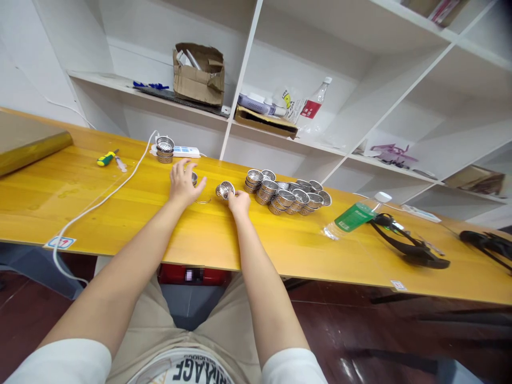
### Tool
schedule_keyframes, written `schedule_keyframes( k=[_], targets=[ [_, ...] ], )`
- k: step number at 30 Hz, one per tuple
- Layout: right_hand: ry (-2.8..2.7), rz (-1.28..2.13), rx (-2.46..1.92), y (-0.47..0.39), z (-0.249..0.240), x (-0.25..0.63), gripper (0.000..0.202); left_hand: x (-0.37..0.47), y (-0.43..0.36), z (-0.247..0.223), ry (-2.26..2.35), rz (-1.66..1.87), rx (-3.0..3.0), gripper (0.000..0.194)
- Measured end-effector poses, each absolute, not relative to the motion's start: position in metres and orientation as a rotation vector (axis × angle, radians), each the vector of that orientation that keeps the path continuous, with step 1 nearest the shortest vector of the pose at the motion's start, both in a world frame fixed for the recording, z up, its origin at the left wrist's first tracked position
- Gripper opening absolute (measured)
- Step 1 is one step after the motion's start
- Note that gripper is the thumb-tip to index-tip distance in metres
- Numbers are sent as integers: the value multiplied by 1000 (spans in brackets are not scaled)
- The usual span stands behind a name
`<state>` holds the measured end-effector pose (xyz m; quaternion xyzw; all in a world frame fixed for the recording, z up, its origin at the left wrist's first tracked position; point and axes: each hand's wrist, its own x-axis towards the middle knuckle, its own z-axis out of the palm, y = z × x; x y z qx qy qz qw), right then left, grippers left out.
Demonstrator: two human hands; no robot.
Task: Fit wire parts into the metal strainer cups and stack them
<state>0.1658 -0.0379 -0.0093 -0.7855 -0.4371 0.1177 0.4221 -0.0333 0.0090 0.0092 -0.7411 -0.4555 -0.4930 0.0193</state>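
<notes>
Perforated silver metal cup (224,190), pinched in the right hand (240,204), could slip if the fingertips loosen — the left hand (183,185) is spread.

"What's that by the right hand (239,204)?"

"A small metal cup (225,190), round, silvery and shiny, with little holes through it. The fingertips have it by the near side of the rim."

"Upright?"

"No, it looks tipped, its wall showing on the left and its mouth on the right. Whether another one is nested with it, I can't tell from here."

"And the other?"

"That second cup (194,178) is metal too, over the yellow tabletop (300,240), just beside the left hand (183,184). The hand hides part of it, so I can't make out its full shape. The two are apart."
</notes>
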Motion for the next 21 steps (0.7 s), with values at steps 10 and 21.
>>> schedule_keyframes(
  k=[10, 21],
  targets=[
    [-1080, 344, -1987, -30, -17, 167, 22, -48, 39, -10, -1812, -1235, -2344, 32],
    [-1615, 129, -1780, -58, -10, 137, 23, -48, 31, -4, -1886, -1095, -2238, 31]
  ],
)
